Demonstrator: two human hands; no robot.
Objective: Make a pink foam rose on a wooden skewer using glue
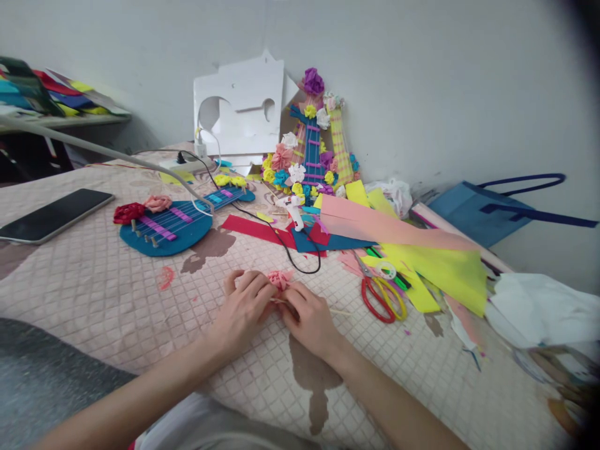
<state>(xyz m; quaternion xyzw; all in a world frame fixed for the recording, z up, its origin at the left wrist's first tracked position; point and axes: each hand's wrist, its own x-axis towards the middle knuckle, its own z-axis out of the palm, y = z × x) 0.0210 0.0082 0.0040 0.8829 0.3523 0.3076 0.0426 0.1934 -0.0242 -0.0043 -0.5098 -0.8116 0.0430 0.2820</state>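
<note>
Between my two hands is a pink fabric flower (280, 279), its ruffled petals showing above the fingertips. My left hand (248, 297) is closed on its left side, fingers curled down over it. From the right, my right hand (307, 312) pinches the flower's base. A thin pale stick (340, 312) pokes out past the right hand; how it joins the flower is hidden by my fingers. Farther off to the left lies a blue toy guitar (164, 228) with strings, purple strips, and a red flower (129, 214) and another pink flower (158, 203) on it.
A white glue gun (293, 211) with a black cord stands behind my hands. Red-and-yellow-handled scissors (383, 300) lie right, beside yellow sheets (440, 275) and a pink sheet (375, 222). A phone (54, 214) rests left. Flower-covered guitars (313, 150) lean on the wall.
</note>
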